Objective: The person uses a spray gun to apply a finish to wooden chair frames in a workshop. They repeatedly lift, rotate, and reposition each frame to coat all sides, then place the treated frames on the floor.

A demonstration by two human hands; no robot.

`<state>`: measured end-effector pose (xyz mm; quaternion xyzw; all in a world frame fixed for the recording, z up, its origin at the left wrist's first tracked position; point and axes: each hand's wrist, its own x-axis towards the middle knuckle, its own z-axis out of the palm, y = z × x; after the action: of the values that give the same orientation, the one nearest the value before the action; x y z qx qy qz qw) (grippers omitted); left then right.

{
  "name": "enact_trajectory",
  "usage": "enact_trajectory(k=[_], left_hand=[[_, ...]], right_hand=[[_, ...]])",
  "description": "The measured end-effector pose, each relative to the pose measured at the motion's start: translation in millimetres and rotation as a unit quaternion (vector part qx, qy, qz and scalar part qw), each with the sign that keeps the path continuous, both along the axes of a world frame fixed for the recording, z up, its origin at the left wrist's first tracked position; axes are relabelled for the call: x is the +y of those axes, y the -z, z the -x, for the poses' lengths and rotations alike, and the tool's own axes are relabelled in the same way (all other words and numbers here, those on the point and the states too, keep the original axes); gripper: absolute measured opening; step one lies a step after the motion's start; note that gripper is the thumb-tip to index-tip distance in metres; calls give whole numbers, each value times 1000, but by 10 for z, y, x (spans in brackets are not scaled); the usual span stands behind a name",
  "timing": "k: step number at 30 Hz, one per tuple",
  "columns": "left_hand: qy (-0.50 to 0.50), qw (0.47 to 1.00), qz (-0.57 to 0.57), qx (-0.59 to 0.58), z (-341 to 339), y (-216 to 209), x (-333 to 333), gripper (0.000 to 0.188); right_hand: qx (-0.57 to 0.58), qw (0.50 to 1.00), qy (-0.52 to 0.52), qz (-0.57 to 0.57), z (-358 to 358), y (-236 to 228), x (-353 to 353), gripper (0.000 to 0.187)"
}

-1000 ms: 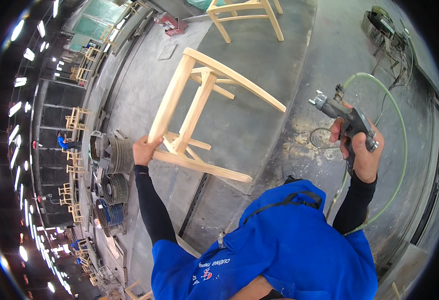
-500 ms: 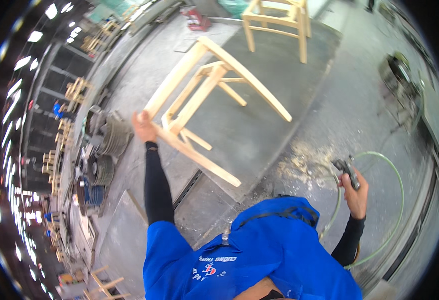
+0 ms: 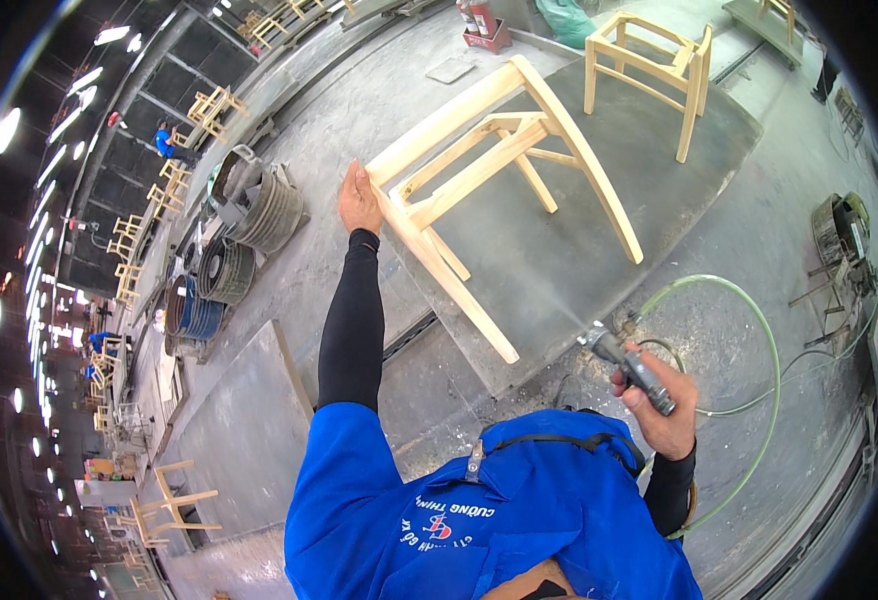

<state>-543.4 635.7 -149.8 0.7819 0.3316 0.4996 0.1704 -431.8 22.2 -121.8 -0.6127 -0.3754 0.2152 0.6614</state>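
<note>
My left hand (image 3: 360,203) is closed round a corner of a pale, unfinished wooden chair frame (image 3: 449,118), where the wide rail meets a long leg. The frame is tilted, its legs pointing toward me and to the right, above a flat grey board (image 3: 694,190). In my right hand (image 3: 665,405) is a dark metal spray gun (image 3: 633,370), its nozzle aimed up and left at the frame. A faint whitish mist spreads from the nozzle between the legs. My fingers wrap the gun's handle; the trigger is hard to make out. A green hose (image 3: 777,350) loops at the right.
Another wooden chair frame (image 3: 693,112) stands at the board's far end. Buckets and drums (image 3: 271,215) line the left side. A red fire-extinguisher box (image 3: 489,38) sits at the back. At the right, a pot (image 3: 839,230) rests on a stand. A person in blue (image 3: 166,142) is far left.
My right hand has brought the spray gun leftward, closer to the chair frame, and mist now shows at its nozzle. My left hand keeps its hold. The whole view has shifted.
</note>
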Motion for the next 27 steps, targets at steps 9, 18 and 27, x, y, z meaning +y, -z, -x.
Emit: enact_trajectory(k=[9,18,27], left_hand=[[55,994,87,36,128,-182,-61,56],[-10,999,30,-31,36,97,-169,67],[32,987,151,-37,153,737,-823,76]], right_hand=[[2,998,65,-27,-76,25,59,61],[18,972,232,-19,-155,-119,-238,63],[-27,987,145,-58,-5,-284,12,68]])
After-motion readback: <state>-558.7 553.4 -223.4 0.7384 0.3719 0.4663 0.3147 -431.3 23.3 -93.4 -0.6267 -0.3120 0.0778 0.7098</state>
